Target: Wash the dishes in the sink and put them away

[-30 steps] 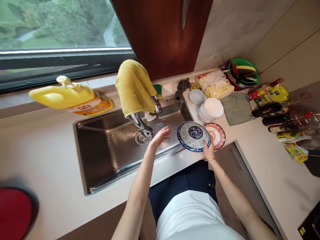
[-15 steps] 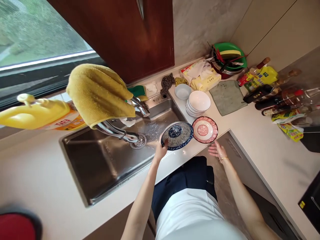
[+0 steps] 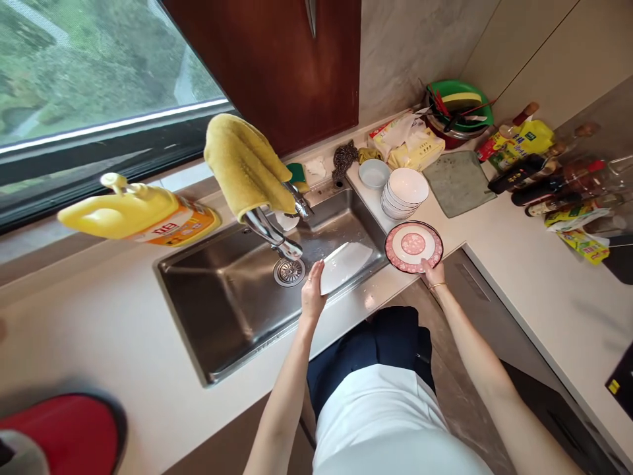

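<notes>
My left hand (image 3: pixel 313 290) grips a plate (image 3: pixel 345 266) by its edge, tilted over the right part of the sink (image 3: pixel 232 277); its pale underside faces me and its patterned face is hidden. In my right hand (image 3: pixel 434 271) is a pink-and-white patterned plate (image 3: pixel 413 247), thumb on the rim, its face up at the counter's front edge right of the sink. Just behind that plate stands a stack of white bowls (image 3: pixel 404 192), with a single pale bowl (image 3: pixel 374 173) beside it.
A chrome faucet (image 3: pixel 277 241) draped with a yellow cloth (image 3: pixel 250 165) rises over the sink. A yellow detergent jug (image 3: pixel 143 214) stands by the window. Behind the bowls are a steel scourer (image 3: pixel 345 158) and tissue packs (image 3: pixel 415 150); bottles (image 3: pixel 544 191) line the right wall.
My left hand has tipped the blue-patterned plate over the sink, so its underside shows. My right hand, open before, has taken hold of the pink plate. The view has shifted left.
</notes>
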